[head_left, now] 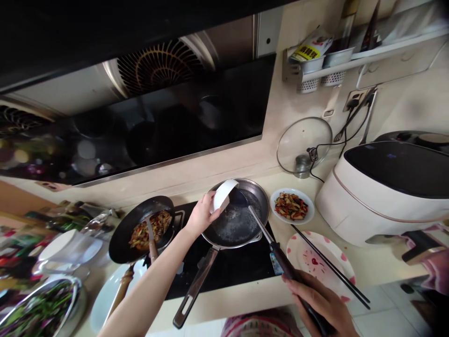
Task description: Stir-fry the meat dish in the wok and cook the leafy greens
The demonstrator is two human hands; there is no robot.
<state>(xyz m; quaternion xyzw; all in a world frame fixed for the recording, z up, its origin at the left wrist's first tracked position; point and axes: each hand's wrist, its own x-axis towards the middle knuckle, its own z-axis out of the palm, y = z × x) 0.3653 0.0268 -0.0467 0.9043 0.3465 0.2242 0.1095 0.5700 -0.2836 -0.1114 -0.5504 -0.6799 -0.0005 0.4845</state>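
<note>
My left hand [203, 215] grips a small white bowl [223, 194], tipped on its side above the frying pan [217, 238]. Clear, bubbly liquid covers part of the pan's floor. The fingers of my right hand [317, 299] are wrapped round the dark handle of a cooking spatula [261, 225] with a metal shaft. Its dark head reaches into the pan close beside the bowl's rim; whether they touch I cannot tell. The pan's long handle [196, 285] points toward me, with neither hand on it.
Left of the pan stands a wok [121, 238] of cooked food with a spatula in it. To the right are a plate of cooked vegetables [293, 206], a heart-patterned plate [298, 243] with black chopsticks [329, 266], and a white appliance [379, 196]. A bowl of greens [42, 304] sits lower left.
</note>
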